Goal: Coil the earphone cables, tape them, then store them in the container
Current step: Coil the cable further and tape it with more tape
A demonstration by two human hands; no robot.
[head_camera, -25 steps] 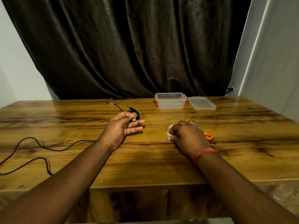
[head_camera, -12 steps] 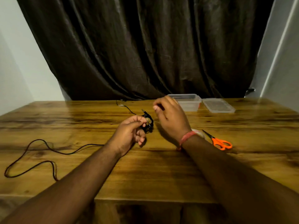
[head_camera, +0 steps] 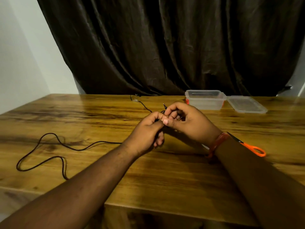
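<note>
Looking like room in home, not workshop or lab: glossy wood-grain table (head_camera: 165, 171) sitting against dark brown curtain (head_camera: 165, 47) hanging in heavy folds, plain white walls (head_camera: 24, 63) showing either side. Orange-handled scissors (head_camera: 254, 149) and plastic container (head_camera: 205, 100) lying on tabletop.

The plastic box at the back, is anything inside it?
The box is open, its lid lying beside it. Through the clear walls it looks empty, though the floor is not fully visible. Both hands hold the cable in front of it.
</note>
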